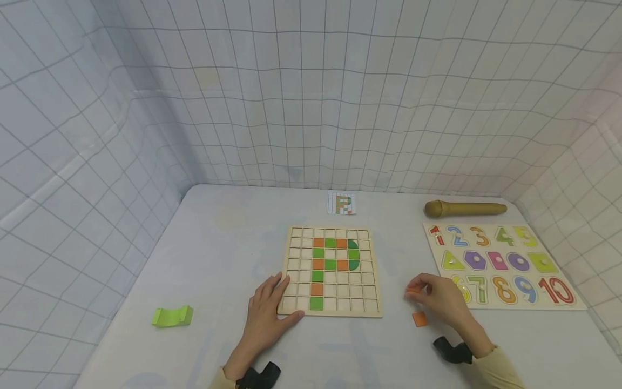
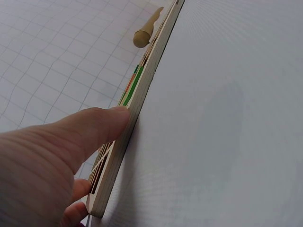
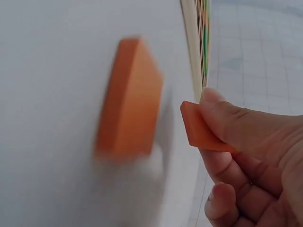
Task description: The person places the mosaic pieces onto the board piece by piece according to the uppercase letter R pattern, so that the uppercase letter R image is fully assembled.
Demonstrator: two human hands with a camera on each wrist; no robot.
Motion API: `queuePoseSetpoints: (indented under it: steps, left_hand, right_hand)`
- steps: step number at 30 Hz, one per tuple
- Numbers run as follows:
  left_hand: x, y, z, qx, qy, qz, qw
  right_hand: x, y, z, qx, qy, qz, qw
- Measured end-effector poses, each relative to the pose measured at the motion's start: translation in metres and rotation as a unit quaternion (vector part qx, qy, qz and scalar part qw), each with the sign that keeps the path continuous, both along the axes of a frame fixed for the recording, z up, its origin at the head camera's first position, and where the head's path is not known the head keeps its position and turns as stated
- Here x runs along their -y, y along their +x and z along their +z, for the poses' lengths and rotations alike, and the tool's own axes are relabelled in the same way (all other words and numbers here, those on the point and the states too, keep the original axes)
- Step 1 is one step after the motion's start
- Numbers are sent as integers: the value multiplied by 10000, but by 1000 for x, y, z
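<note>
A wooden grid board (image 1: 340, 313) lies mid-table, with orange, light green and dark green pieces in its cells forming a P shape. My left hand (image 1: 266, 317) rests at its near left corner. In the left wrist view the thumb (image 2: 102, 122) touches the front edge, with two fingertips (image 2: 75, 213) by the corner. To the right of the board, my right hand (image 1: 439, 300) pinches an orange square tile (image 3: 194, 125) between thumb and fingers, above the table. Another orange tile (image 1: 419, 319) lies just below that hand.
A small printed pattern card (image 1: 342, 203) lies behind the board. At right are a number-and-shape puzzle board (image 1: 432, 254) and a brown microphone-shaped object (image 1: 466, 209). A light green curved block (image 1: 172, 316) sits at far left. Grid-patterned cloth walls (image 1: 301, 108) surround the table.
</note>
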State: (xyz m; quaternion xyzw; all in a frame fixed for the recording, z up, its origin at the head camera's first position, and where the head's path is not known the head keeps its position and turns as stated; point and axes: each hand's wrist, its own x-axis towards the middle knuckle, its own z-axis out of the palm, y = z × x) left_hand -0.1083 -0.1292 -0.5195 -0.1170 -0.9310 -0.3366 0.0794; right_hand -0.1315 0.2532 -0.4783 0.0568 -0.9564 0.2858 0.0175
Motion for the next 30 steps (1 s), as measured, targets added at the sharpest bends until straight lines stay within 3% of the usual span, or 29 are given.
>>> queuePoseSetpoints:
  steps: [10, 15, 23, 30]
  left_hand:
    - [0, -1, -3, -278, 13, -13, 9996]
    - [-1, 0, -3, -218, 1, -13, 9998]
    - [-1, 1, 0, 9, 27, -2, 10000]
    - [0, 0, -1, 30, -33, 9, 10000]
  right_hand:
    - [59, -22, 12, -298, -491, 480, 9972]
    - [88, -32, 16, -273, -556, 739, 9953]
    - [123, -42, 9, -40, -298, 1054, 9940]
    - [138, -47, 3, -417, -267, 1410, 9888]
